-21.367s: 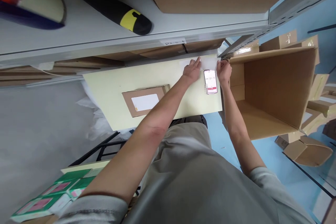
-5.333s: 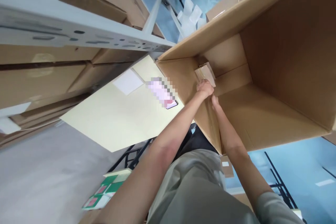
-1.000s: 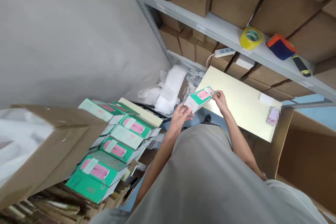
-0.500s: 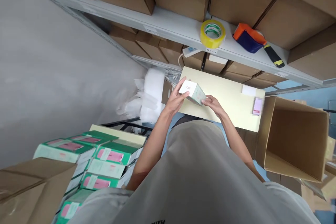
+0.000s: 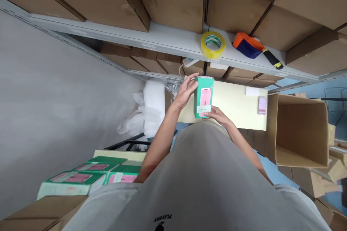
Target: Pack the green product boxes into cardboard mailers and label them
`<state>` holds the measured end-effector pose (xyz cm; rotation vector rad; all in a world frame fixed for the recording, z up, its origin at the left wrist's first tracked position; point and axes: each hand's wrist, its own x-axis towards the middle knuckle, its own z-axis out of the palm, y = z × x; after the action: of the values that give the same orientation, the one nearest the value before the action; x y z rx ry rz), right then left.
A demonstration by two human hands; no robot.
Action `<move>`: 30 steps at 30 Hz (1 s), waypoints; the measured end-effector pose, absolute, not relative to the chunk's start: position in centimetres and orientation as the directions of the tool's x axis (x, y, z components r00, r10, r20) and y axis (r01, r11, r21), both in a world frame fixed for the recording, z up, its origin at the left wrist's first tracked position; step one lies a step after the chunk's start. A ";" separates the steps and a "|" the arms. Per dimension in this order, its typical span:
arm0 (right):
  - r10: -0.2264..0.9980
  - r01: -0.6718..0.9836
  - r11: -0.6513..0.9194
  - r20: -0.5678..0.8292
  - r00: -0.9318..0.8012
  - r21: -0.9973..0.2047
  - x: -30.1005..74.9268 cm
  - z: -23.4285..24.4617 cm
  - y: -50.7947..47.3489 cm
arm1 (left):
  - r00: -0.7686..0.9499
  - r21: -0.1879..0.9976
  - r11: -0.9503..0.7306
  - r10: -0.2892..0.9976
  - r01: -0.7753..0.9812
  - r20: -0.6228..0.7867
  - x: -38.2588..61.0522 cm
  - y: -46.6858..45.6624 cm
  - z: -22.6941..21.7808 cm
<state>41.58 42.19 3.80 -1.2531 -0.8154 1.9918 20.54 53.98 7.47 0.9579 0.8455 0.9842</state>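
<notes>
I hold a green and pink product box upright over the pale yellow table. My left hand grips its upper left side, fingers curled around the top edge. My right hand holds its bottom end from below. The box's pink front with a small white label faces me.
A phone and a white label sheet lie on the table's right part. A large open cardboard carton stands at the right. The shelf above carries a yellow tape roll and a tape dispenser. Several green boxes are stacked lower left; white foam wrap lies left.
I have turned the green box from lying tilted in my hands to upright, its pink front facing me. The view has swung slightly right and up.
</notes>
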 end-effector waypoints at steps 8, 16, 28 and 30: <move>0.679 -0.300 -0.722 -0.554 -0.482 -0.624 39.8 4.6 41.4 | 0.418 0.720 0.452 0.875 -0.527 -0.243 19.4 54.7 5.6; 0.665 -0.329 -0.740 -0.568 -0.486 -0.586 39.2 3.1 40.2 | 0.435 0.698 0.537 0.832 -0.474 -0.344 20.5 54.6 2.2; 0.880 0.033 -0.475 -0.474 0.041 -0.879 40.5 2.1 40.9 | 0.269 0.831 0.456 0.884 -0.317 -0.382 20.4 53.9 0.9; 0.894 0.000 -0.448 -0.448 0.022 -0.894 40.1 2.3 40.8 | 0.246 0.839 0.447 0.890 -0.311 -0.383 20.2 53.7 1.2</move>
<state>40.14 40.83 2.28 -1.5561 -0.9400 1.5230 20.23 53.70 1.22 0.7098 0.9964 0.9203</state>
